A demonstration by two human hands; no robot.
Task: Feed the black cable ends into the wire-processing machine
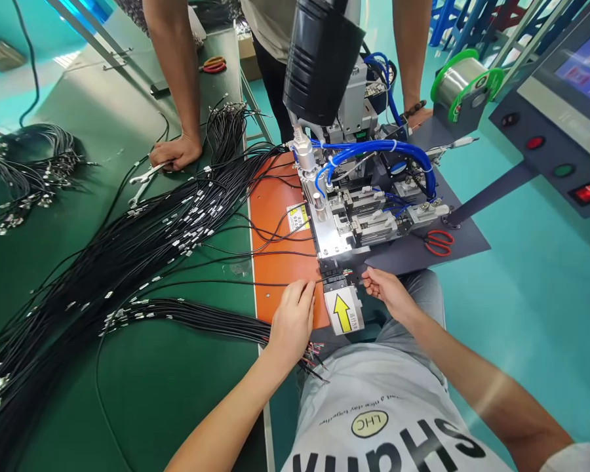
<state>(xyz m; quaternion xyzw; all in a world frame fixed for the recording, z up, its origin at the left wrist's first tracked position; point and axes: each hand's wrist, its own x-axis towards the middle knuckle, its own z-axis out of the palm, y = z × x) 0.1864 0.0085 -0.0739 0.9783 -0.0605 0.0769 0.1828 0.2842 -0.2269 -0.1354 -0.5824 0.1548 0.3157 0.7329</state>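
My left hand (293, 316) pinches a black cable (275, 284) just left of the machine's feed slot. Stripped coloured wire ends (347, 273) of a cable lie over the black fixture (335, 280). Close to the right side of this fixture, my right hand (386, 292) has its fingertips pressed together; whatever may be between them is too small to make out. Below the fixture sits a white block with a yellow arrow (342, 313). A bundle of black cables (201, 316) runs beneath my left wrist, its bare ends hanging past the orange plate (270, 262).
The machine (368, 210) with blue air tubes stands ahead. A large cable pile (142, 255) covers much of the green table (187, 406). A co-worker's hand (176, 152) rests by wrenches (145, 183). Red-handled scissors (438, 243), a solder spool (465, 85) and a control panel (560, 131) are rightward.
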